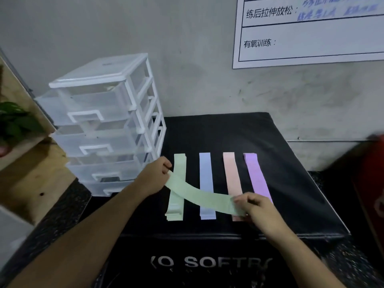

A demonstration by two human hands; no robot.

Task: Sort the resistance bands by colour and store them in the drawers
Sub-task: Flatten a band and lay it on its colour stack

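Observation:
A pale green resistance band hangs stretched between my two hands above the black box. My left hand pinches its left end and my right hand pinches its right end. Below it, a stack of green bands lies flat on the box. Beside that stack lie a blue band, a pink band and a purple band, side by side. The white plastic drawer unit stands to the left with its translucent drawers pulled partly out.
The black soft box stands against a grey wall that carries a white printed chart. A wooden shelf with a green plant is at the far left. Something red sits at the right edge.

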